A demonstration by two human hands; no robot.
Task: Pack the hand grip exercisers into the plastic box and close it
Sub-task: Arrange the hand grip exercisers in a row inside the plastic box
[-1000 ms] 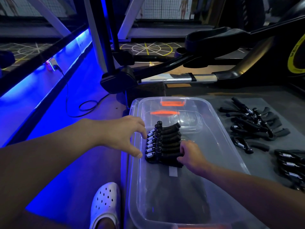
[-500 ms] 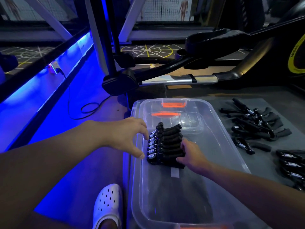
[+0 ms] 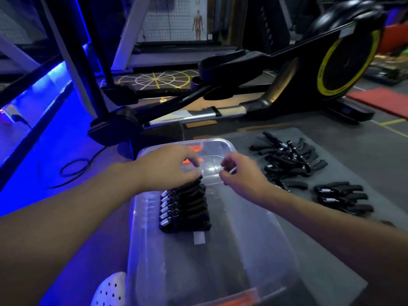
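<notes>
Left hand [image 3: 167,166], right hand [image 3: 241,174] above plastic box [image 3: 223,274] with exercisers [image 3: 186,209]

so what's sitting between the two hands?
Head view: only the clear box, bare with glare, shows between left hand and right hand.

**Box open from above, far end crowded**

Plastic box [image 3: 229,145]: top open. Row of exercisers [image 3: 185,208] takes the left-middle of its floor; bare floor shows on the near side and along the right wall. Left hand [image 3: 167,166] sits over the row's far end and right hand [image 3: 240,173] hovers just beside, a narrow gap between them. Right of the box, a loose pile [image 3: 289,157] and a lined-up group [image 3: 342,197] lie on the mat [image 3: 357,155], with a bare strip between them. Elliptical rail [image 3: 194,116] bars the far side.
</notes>
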